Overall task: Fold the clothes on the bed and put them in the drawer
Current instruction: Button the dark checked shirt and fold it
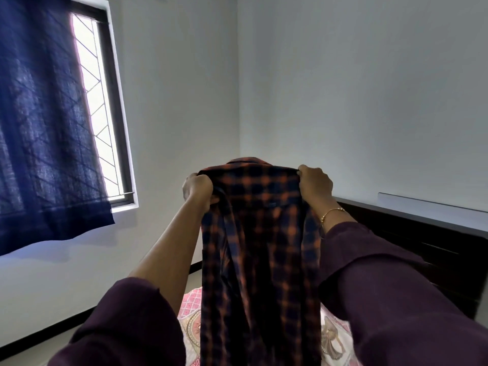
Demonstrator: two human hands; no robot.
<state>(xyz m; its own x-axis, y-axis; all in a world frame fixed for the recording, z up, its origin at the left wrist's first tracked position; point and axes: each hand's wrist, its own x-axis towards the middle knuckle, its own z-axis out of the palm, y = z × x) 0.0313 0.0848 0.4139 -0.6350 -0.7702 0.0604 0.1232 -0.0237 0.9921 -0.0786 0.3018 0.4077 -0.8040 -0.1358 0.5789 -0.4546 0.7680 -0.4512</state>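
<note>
While the plaid shirt (260,233) hangs in the air, not folded yet, the left hand (197,190) and right hand (314,184) each grip a shoulder, fingers curled tight. It dangles over the bed (335,339). Folding's just starting, I think; no drawer in view. Nearby: blue curtain (45,128), window (97,101), dark headboard (435,249).

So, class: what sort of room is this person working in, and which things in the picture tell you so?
Most likely a bedroom. A bed with a pink patterned bedsheet lies below the hands, a dark wooden headboard stands against the white wall, and a dark blue fabric curtain partly covers a barred window.
</note>
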